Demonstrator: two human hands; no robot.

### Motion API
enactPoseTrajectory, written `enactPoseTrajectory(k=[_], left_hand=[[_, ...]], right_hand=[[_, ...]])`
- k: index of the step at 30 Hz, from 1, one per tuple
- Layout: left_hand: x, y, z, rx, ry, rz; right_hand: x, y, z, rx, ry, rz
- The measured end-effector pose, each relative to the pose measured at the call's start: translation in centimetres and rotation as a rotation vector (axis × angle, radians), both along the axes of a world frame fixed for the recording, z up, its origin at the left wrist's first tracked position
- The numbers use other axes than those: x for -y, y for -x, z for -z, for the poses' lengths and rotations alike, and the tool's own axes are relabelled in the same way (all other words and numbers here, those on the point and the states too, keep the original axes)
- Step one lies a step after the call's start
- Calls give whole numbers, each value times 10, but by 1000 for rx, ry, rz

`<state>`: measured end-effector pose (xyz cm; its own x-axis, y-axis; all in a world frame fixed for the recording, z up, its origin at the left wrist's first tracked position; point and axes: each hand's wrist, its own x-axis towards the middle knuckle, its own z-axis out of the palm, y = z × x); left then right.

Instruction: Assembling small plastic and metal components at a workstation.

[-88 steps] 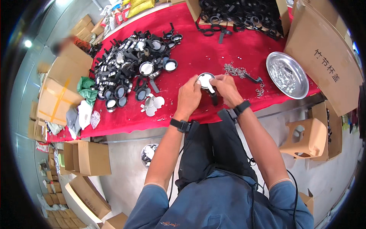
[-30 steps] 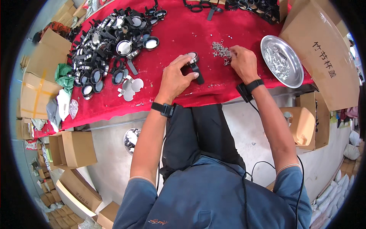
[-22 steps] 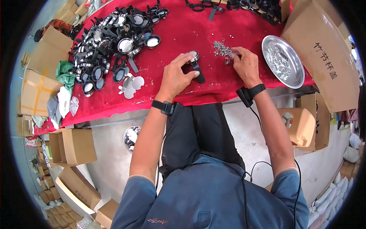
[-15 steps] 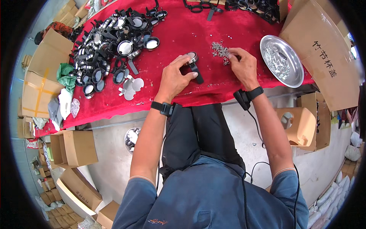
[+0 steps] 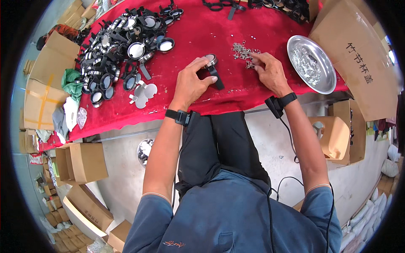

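Observation:
On the red cloth, my left hand [image 5: 190, 82] is closed on a round lid [image 5: 209, 60] with a silver rim and a black strap. The fingers are at the round part and the thumb presses on the strap. My right hand [image 5: 272, 72] is at the right edge of a small pile of metal clips [image 5: 241, 50], its thumb and forefinger apart, the fingertips touching or just above the clips. Whether a clip lies between them is too small to tell.
A big heap of similar lids [image 5: 120, 46] lies to the left, near several white discs [image 5: 145, 93]. A steel bowl [image 5: 290, 50] of small metal parts stands at right beside a tall cardboard box [image 5: 350, 38]. More black pieces [image 5: 230, 5] lie at the far edge.
My right thumb and forefinger have spread a little among the clips, and some clips have shifted. The left hand keeps hold of the lid, almost unmoved.

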<state>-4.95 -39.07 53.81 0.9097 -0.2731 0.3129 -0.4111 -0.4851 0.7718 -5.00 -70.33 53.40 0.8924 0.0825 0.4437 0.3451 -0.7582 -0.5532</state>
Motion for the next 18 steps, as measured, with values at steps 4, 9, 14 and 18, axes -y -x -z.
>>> enactPoseTrajectory(k=[4,9,14,18], left_hand=[[-2,-1,2,-22,17,-18],[-2,0,2,-38,19,-27],[-5,-5,10,-14,10,-22],[-3,-4,15,-54,116,-40]], right_hand=[[13,16,-8,140,-223,209],[47,66,1,43,-125,432],[59,81,9,-37,94,541],[48,66,8,-41,151,572]])
